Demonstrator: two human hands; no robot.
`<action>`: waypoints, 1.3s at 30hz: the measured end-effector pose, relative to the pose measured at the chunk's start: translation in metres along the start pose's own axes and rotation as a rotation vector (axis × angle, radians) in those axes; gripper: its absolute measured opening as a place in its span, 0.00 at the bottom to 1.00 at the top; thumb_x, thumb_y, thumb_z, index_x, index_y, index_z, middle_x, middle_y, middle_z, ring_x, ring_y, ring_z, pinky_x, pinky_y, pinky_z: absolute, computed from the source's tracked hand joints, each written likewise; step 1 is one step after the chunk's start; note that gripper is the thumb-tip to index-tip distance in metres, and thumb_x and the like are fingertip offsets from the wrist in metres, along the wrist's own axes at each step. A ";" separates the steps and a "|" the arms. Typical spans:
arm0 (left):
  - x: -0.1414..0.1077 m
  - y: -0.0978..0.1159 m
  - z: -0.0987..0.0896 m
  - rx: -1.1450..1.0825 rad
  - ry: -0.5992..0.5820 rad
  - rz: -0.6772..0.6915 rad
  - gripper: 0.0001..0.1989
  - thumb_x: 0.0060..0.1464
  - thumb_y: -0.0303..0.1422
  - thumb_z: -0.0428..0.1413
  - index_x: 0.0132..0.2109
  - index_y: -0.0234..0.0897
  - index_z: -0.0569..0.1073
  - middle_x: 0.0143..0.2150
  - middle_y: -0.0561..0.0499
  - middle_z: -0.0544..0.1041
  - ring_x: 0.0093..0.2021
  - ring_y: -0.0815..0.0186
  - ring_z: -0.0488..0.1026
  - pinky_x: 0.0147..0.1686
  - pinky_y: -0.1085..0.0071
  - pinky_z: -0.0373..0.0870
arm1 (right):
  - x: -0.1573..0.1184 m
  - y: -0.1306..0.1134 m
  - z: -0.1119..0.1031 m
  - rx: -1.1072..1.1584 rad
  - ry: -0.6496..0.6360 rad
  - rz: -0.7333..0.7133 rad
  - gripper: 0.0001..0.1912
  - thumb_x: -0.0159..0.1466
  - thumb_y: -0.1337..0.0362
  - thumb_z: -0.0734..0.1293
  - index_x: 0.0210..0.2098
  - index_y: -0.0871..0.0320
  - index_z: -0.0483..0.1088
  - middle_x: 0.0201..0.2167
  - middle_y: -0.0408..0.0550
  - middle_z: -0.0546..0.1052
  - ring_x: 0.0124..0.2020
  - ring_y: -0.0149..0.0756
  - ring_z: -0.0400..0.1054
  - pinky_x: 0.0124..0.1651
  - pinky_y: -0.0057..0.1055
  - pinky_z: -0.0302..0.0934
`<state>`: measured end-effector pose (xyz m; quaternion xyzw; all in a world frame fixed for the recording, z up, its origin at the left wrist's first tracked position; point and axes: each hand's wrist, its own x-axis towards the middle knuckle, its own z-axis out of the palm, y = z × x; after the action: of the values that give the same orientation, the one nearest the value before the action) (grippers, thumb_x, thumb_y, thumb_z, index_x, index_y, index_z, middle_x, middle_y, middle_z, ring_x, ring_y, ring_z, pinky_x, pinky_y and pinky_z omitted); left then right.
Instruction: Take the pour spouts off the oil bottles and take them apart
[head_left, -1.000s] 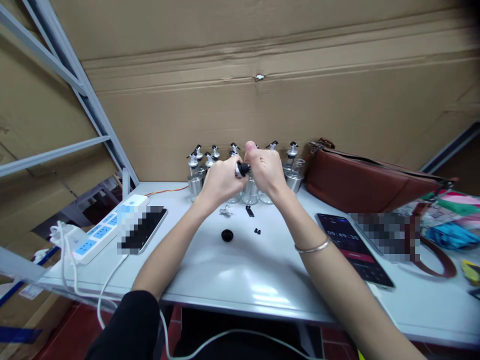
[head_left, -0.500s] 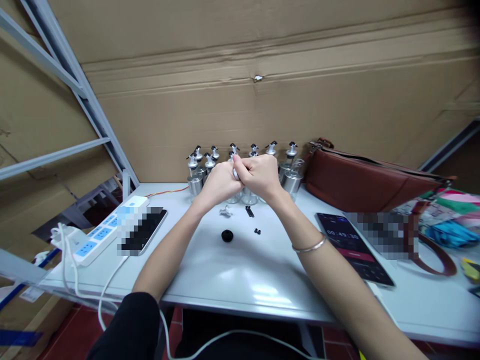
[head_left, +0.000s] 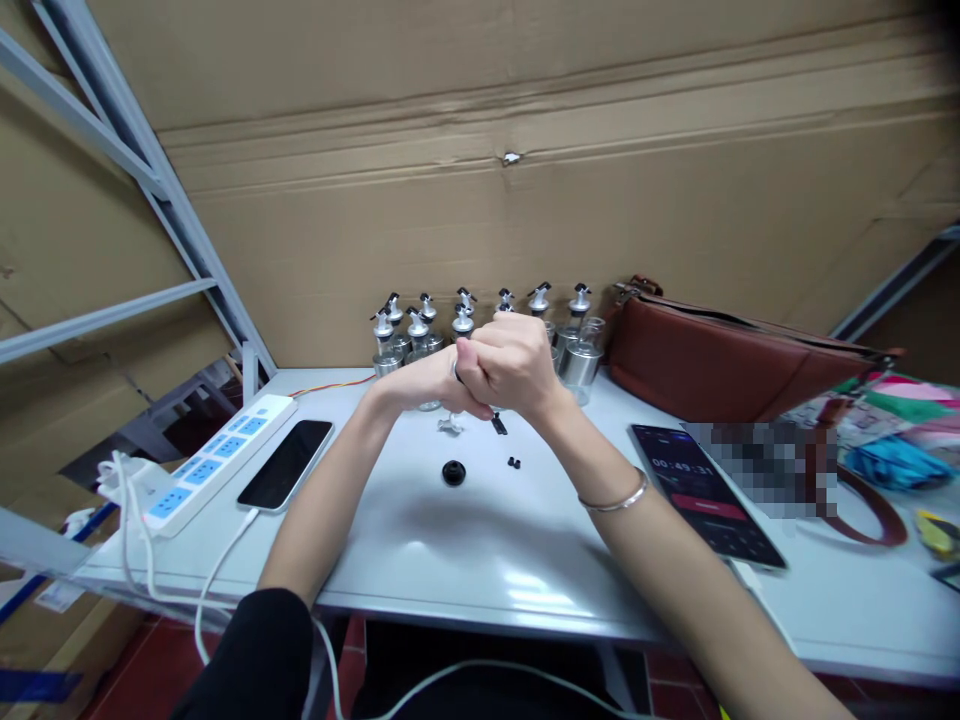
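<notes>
My left hand (head_left: 437, 382) and my right hand (head_left: 510, 362) are pressed together above the table, both closed. Between them a sliver of something small with a dark, shiny edge (head_left: 457, 370) shows; fingers hide the rest. Just below lies a silver spout piece (head_left: 450, 425), partly covered by my left hand. Beside it is a flat black clip (head_left: 499, 424). Nearer to me sit a round black cap (head_left: 453, 473) and small black bits (head_left: 514, 462). Behind my hands stand several glass bottles with metal sleeves and silver pourer tops (head_left: 580, 365); one at the right has no top.
On the left lie a white power strip (head_left: 217, 465) and a phone (head_left: 286, 465) on a cable. To the right are a phone running a timer (head_left: 705, 495) and a brown leather bag (head_left: 720, 360). A cardboard wall (head_left: 412, 220) closes off the back.
My left wrist has bent and that hand has turned lower, its fingers now beneath my right hand. My right hand has tilted slightly and still presses against it. The loose parts lie as before.
</notes>
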<state>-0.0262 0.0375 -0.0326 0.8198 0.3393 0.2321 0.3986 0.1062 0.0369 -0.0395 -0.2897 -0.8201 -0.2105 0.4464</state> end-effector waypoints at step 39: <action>-0.014 0.015 -0.010 0.107 -0.155 0.169 0.07 0.36 0.31 0.60 0.19 0.33 0.70 0.19 0.55 0.68 0.21 0.72 0.62 0.19 0.76 0.59 | 0.004 -0.014 -0.013 0.004 0.431 -0.413 0.23 0.65 0.66 0.54 0.14 0.57 0.51 0.12 0.40 0.53 0.17 0.28 0.42 0.23 0.29 0.43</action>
<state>-0.0363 0.0250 -0.0164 0.8811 0.2491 0.1825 0.3582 0.1035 0.0199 -0.0309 -0.0643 -0.7483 -0.3520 0.5585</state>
